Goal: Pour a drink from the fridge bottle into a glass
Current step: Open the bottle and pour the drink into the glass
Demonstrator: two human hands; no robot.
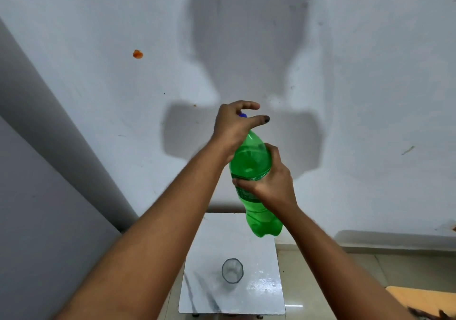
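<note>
A person's right hand [270, 184] grips a green plastic bottle [251, 179] held aloft above a small white table [209, 295], where a clear empty glass [232, 270] stands; the left hand [234, 127] closes over its blue cap [243, 115].

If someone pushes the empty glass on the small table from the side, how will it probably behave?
The glass looks empty, so it is probably light and would slide easily. The table top is glossy and seems wet beside it, which may make it slippery. It stands upright and taller than wide, so a high push might tip it, and it could break.
</note>
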